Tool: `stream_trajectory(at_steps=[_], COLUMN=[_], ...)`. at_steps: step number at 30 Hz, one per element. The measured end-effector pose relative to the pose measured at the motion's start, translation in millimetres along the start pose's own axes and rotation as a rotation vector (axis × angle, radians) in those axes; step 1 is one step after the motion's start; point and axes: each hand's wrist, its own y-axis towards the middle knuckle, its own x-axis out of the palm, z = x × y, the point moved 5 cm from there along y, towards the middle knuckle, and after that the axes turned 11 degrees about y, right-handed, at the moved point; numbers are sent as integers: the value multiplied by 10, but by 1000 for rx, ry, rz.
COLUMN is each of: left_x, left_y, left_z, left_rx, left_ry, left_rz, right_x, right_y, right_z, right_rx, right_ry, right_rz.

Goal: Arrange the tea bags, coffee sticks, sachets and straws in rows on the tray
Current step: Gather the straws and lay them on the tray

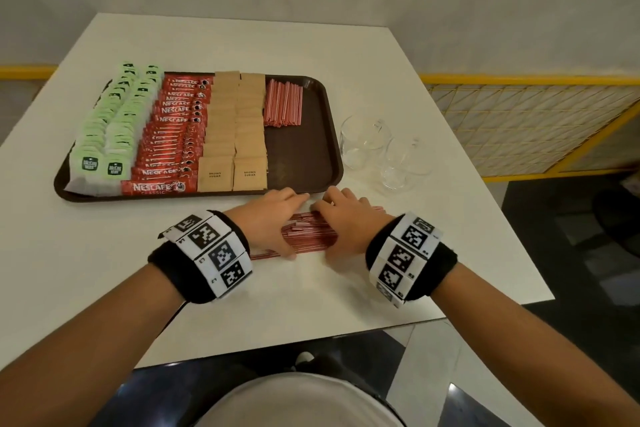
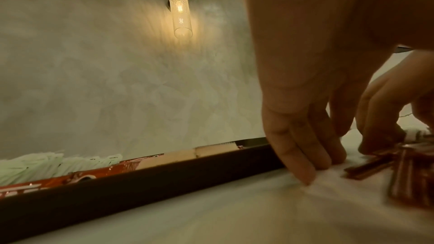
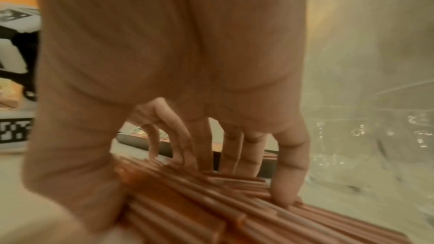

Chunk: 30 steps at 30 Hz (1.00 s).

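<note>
Corralling the loose straws (image 1: 304,236) on the table (image 1: 104,270) just before the tray (image 1: 304,149), left hand (image 1: 273,218) then right hand (image 1: 349,215) curled round the pile, likely scattering or rolling some if lifted unevenly.

Loose straws (image 1: 304,232) before tray (image 1: 332,135)
</note>
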Motion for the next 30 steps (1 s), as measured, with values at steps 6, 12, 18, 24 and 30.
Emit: stream_trajectory(at_steps=[6, 12, 18, 24, 30], left_x=[-47, -45, -6, 13, -45], left_y=[-31, -4, -21, -17, -84], left_z=[-69, -76, -46, -96, -151], left_rx=[-18, -55, -57, -45, -85], left_ry=[-51, -44, -17, 25, 29], left_rz=[52, 87, 45, 33, 122], right_x=[145, 126, 203, 208, 159], right_y=[170, 239, 223, 223, 335], right_z=[-111, -235, -273, -304, -304], right_rx=[45, -32, -128, -179, -172], right_ry=[72, 51, -36, -70, -160], right_rz=[-65, -91, 43, 107, 31])
